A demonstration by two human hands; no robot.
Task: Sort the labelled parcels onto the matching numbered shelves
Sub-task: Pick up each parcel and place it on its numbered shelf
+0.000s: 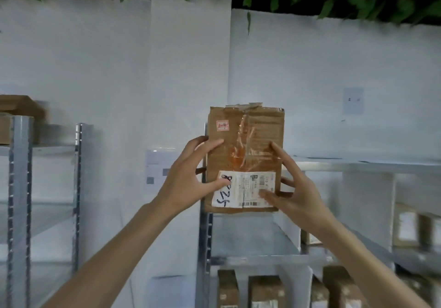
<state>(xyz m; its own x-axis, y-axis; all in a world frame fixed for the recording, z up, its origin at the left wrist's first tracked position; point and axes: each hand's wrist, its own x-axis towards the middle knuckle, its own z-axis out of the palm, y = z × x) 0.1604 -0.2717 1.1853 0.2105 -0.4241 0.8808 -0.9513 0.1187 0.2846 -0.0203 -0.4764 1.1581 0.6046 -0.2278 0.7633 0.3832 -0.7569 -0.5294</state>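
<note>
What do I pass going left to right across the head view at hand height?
Grey metal shelf upright → left hand → brown cardboard parcel with white shipping label → right hand → brown boxes on the right-hand shelf.

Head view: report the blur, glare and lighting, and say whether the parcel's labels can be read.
Head view: dim, flat light; left shelf rack motion-smeared; glare on the clear tape across the cardboard parcel; its small red sticker too blurred to read; black handwriting on the white shipping label only partly legible; left hand and right hand fairly sharp.
</note>
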